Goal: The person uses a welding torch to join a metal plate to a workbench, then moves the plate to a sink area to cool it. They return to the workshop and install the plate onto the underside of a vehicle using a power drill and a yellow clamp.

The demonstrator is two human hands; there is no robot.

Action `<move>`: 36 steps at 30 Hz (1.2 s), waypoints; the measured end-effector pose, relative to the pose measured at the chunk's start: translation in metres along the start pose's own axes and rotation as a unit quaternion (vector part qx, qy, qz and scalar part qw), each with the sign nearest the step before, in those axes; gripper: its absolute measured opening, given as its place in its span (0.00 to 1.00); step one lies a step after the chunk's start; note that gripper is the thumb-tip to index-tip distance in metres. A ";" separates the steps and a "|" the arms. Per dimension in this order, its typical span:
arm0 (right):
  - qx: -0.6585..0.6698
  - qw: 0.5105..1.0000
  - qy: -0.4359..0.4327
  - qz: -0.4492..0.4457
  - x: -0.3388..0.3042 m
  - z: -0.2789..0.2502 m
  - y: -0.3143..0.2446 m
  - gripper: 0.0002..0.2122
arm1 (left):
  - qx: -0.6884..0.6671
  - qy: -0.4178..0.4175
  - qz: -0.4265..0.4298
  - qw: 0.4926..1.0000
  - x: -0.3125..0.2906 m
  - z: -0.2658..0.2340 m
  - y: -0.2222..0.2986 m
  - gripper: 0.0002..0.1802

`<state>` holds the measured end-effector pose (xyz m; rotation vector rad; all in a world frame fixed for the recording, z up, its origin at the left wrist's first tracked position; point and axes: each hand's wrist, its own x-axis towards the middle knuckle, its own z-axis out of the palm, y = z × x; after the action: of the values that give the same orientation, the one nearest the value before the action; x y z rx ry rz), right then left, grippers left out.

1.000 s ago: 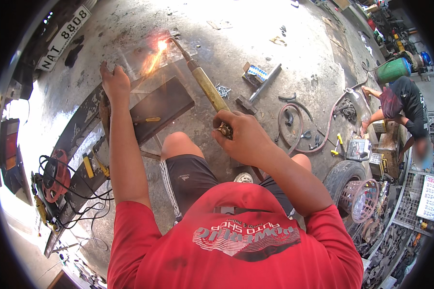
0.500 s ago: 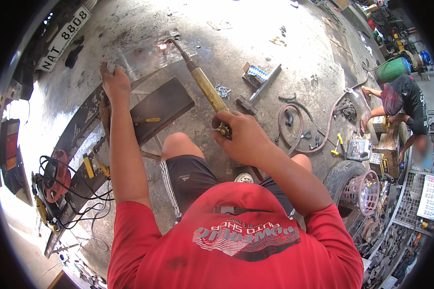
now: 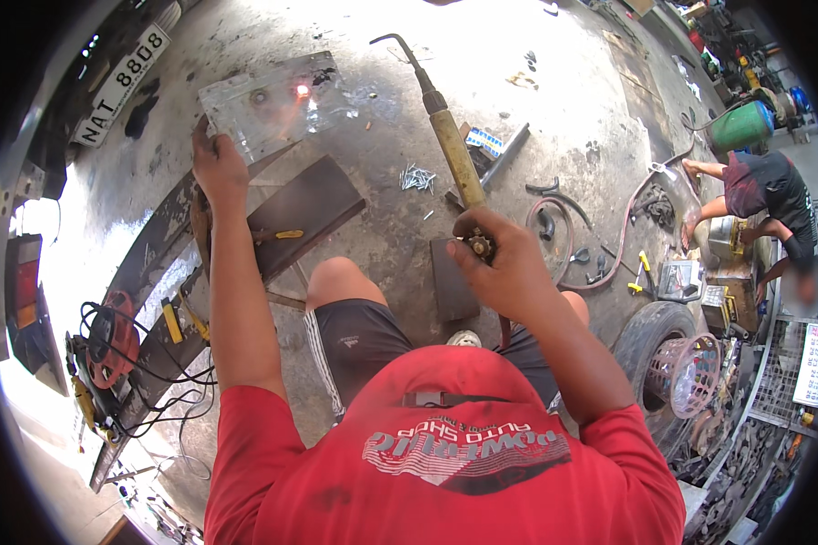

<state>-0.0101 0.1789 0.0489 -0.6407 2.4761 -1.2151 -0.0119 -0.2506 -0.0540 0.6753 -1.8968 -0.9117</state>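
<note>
My right hand is closed round the brass-coloured handle of a gas torch. Its bent tip points up and left, apart from the work, and I see no flame there. A thin silvery metal sheet lies to the left, with a small red-orange glowing spot on it. My left hand is closed at the sheet's near left corner, fingers pinching its edge. Beneath my left forearm runs a long dark curved metal part. A dark flat metal piece lies beside it, with a small yellow-handled tool on top.
Several nails, a small box and a hammer lie on the floor ahead. A hose curls at right. A tyre and pink basket stand near it. Another person crouches far right. Cables tangle at left.
My right hand has drawn the torch right and away from the glowing spot, uncovering more nails. The metal sheet now shows more plainly and looks raised. My left hand has stayed nearly in place.
</note>
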 end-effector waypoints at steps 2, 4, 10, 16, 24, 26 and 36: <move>-0.001 1.000 -0.011 -0.003 0.000 -0.004 -0.001 0.11 | 0.016 0.009 0.027 0.999 0.000 -0.001 -0.002 0.27; -0.011 0.999 -0.027 -0.015 0.000 -0.001 -0.001 0.11 | 0.023 0.012 0.039 0.999 0.001 -0.002 -0.004 0.27; -0.024 0.996 -0.058 -0.065 -0.002 0.007 0.001 0.11 | -0.039 -0.019 0.037 0.998 -0.002 -0.004 0.007 0.27; -0.051 0.995 -0.057 -0.065 -0.009 0.005 0.004 0.12 | -0.090 -0.023 0.053 0.994 -0.001 -0.004 0.006 0.27; -0.042 0.995 -0.068 -0.054 -0.014 0.001 0.003 0.12 | -0.089 -0.060 0.078 0.991 -0.005 -0.003 0.029 0.26; -0.035 0.995 -0.067 -0.059 -0.015 0.002 0.004 0.12 | -0.085 -0.058 0.068 0.992 -0.010 0.001 0.035 0.26; -0.045 0.993 -0.090 -0.064 -0.006 0.015 0.010 0.12 | -0.081 -0.041 0.032 0.995 -0.013 -0.001 0.019 0.26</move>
<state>-0.0006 0.1775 0.0327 -0.9043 2.3788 -1.0433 -0.0064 -0.2304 -0.0448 0.4845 -1.8808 -1.0535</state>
